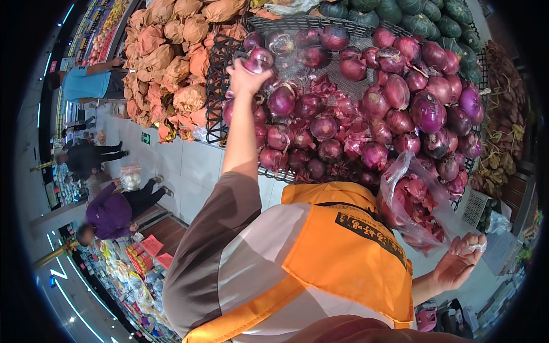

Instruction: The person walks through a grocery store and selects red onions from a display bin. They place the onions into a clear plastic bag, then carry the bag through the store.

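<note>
The left hand (pixel 246 81) had its fingers closed around a red onion (pixel 261 58) at the left end of the black crate (pixel 217 111). Out to the right, I saw the right hand (pixel 456 266) pinching a clear bag (pixel 389 200) of loose red skins (pixel 422 222). More onions (pixel 428 112) lay heaped between, beside paper-wrapped produce (pixel 166 60) and dark green squashes (pixel 389 11).

Black plastic crate (pixel 219 97) carries red onions (pixel 428 112), piled thicker toward the right, loose purple skins (pixel 350 115) among them, grey mesh base (pixel 337 78) showing upper middle. Pale tiled floor (pixel 197 166) at left carries a green sign (pixel 146 138).
</note>
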### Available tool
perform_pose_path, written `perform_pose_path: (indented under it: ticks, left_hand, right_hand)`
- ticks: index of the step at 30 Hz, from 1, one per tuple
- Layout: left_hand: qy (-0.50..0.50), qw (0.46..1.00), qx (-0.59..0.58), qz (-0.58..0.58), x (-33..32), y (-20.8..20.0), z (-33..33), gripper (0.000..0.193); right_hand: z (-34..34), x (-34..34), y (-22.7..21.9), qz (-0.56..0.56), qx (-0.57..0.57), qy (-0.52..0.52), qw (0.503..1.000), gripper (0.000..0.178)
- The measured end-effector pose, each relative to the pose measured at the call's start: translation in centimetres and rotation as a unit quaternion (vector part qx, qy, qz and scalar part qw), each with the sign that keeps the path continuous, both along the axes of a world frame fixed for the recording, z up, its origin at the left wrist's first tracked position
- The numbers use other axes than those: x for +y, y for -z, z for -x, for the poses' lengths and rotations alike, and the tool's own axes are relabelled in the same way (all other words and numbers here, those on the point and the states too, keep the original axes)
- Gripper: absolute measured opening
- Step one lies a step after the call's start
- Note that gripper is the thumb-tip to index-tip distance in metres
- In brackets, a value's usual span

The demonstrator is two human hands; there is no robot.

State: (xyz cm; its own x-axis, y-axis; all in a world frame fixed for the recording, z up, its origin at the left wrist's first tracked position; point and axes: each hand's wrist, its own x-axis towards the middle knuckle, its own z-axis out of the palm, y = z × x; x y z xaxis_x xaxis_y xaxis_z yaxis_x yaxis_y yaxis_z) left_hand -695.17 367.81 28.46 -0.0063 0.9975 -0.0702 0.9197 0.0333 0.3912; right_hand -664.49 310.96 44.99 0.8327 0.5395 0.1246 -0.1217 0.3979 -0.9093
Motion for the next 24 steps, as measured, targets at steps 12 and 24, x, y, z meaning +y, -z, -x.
perform_pose_path:
  ticks: [12, 24]
  left_hand:
    - [0.237, 0.943, -0.083, -0.218, 8.6, 2.2, -0.1, 0.094]
    - [0.171, 0.943, 0.198, -0.204, 3.9, 0.2, 2.5, 0.093]
  right_hand:
    - [-0.5, 2.0, -0.4, 0.005, -0.002, -0.02, 1.0, 0.076]
    - [-0.4, 2.0, -0.2, -0.01, 0.019, -0.006, 1.0, 0.069]
